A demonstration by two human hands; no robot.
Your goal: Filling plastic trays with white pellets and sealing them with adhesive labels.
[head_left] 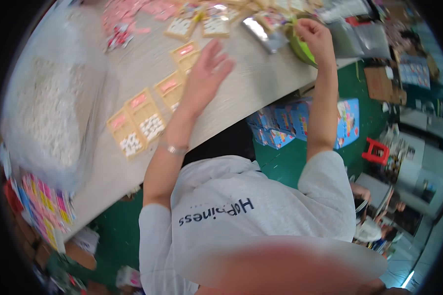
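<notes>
My left hand (209, 81) hovers over the table with its fingers spread and nothing in them. Near it lie several pale yellow trays (145, 115), each with a pink piece in one compartment; the nearer ones also hold small white pieces (152, 127). At the table's far right, my right hand (319, 40) is over a green bowl (305, 55). Its fingertips are pinched together by a blurred yellow-green bit, and what they hold is too small to make out. A shiny silver packet (262, 33) lies left of the bowl.
A big clear plastic bag (49, 108) of white pieces covers the table's left side. Pink packets (133, 12) and more filled trays (215, 24) lie at the back. Blue printed boxes (293, 120) stand below the table edge. A red stool (375, 150) and people (371, 226) are at right.
</notes>
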